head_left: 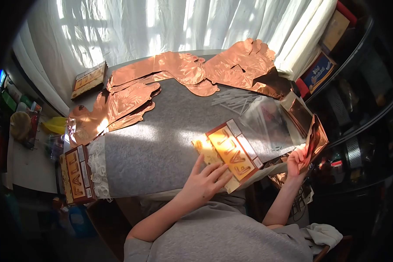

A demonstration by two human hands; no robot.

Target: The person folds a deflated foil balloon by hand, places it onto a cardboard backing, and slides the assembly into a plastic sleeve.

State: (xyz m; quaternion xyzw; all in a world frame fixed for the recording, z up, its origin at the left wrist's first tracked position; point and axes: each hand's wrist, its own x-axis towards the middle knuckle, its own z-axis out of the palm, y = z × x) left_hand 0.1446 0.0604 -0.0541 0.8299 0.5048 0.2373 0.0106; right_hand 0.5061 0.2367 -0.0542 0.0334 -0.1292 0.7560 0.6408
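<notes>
My left hand (pixel 205 180) rests with fingers spread on the lower left part of a printed card marked "FALL" (pixel 232 153), near the front edge of the grey table (pixel 148 153). Off to the right, my right hand (pixel 297 160) is raised at the table's edge, its fingers closed on a folded copper foil piece (pixel 315 139). Just beyond it lie more folded foil pieces (pixel 298 114) and a clear plastic bag (pixel 266 120). White sticks (pixel 235 100) lie in a loose bunch behind the card.
Flat copper foil balloons (pixel 170 67) stretch along the table's back and left. A stack of FALL cards (pixel 77 174) stands at the front left beside coiled white ribbon (pixel 99 168). Another stack (pixel 89 81) sits at the back left, near white curtains (pixel 170 26).
</notes>
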